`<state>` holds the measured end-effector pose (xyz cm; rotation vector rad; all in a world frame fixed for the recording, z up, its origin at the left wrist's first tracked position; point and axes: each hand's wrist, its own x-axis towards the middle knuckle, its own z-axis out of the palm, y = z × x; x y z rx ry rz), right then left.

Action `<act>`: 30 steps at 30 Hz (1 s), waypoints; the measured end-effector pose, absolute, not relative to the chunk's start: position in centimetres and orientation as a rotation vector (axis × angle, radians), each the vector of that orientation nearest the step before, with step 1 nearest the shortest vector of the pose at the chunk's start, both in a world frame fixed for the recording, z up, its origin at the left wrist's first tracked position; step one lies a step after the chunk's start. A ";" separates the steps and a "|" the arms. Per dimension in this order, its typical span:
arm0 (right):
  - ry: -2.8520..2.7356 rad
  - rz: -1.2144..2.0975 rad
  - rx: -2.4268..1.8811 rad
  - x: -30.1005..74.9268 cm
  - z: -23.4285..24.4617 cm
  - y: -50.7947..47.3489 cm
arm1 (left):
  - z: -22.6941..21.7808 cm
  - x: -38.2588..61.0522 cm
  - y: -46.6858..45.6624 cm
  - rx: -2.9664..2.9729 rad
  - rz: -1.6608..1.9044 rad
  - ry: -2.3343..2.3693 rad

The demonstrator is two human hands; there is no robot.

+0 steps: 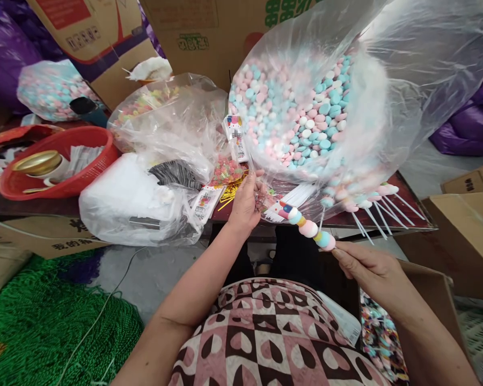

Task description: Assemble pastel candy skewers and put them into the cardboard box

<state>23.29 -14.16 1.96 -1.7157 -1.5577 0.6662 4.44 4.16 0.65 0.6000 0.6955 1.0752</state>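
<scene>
My right hand (364,268) pinches the near end of a candy skewer (309,229), which slants away to the upper left. Its soft-looking pieces are white, pink, blue and yellow, and a colourful printed card (282,209) shows at its far end. At the table edge, my left hand (246,202) has its fingers curled together, and what lies in them is hidden. Close beside it are gold twist ties (231,194) and red and green gummy candies (226,171). White sticks (300,194) lie under clear film just right of it.
A large clear bag (261,136) of pastel candies stands at the back. Several finished-looking skewers (372,199) lie at the table's right end. On the left are a red basket (107,155) and a bag of white wrappers (112,198). Cardboard boxes (462,236) stand at right.
</scene>
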 end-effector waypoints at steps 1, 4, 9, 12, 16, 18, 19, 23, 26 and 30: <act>-1.562 0.621 -1.725 23.3 1.8 -14.1 | 0.6 4.4 4.1 0.617 1.079 0.696; -1.563 0.545 -1.736 23.4 1.5 -14.1 | 0.5 4.5 4.0 0.683 1.106 0.709; -1.537 0.528 -1.756 23.5 1.1 -14.2 | 0.6 4.6 4.0 0.815 1.166 0.756; -1.611 0.620 -1.731 23.6 1.0 -14.2 | 0.5 4.4 4.1 0.896 1.180 0.759; -1.629 0.606 -1.728 23.6 0.7 -14.1 | 0.2 4.4 4.1 0.990 1.140 0.726; -1.636 0.611 -1.720 23.5 0.5 -14.0 | 0.1 4.5 3.9 1.032 1.129 0.714; -1.634 0.608 -1.723 23.4 0.4 -13.9 | 0.0 4.5 3.9 1.050 1.126 0.712; -1.630 0.622 -1.733 22.9 0.2 -13.8 | -0.1 4.7 3.7 1.094 1.118 0.736; -1.589 0.618 -1.747 22.6 0.0 -13.8 | -0.2 4.8 3.6 1.097 1.100 0.758; -1.604 0.688 -1.726 22.4 -0.3 -13.5 | -0.1 4.8 3.4 1.098 1.070 0.742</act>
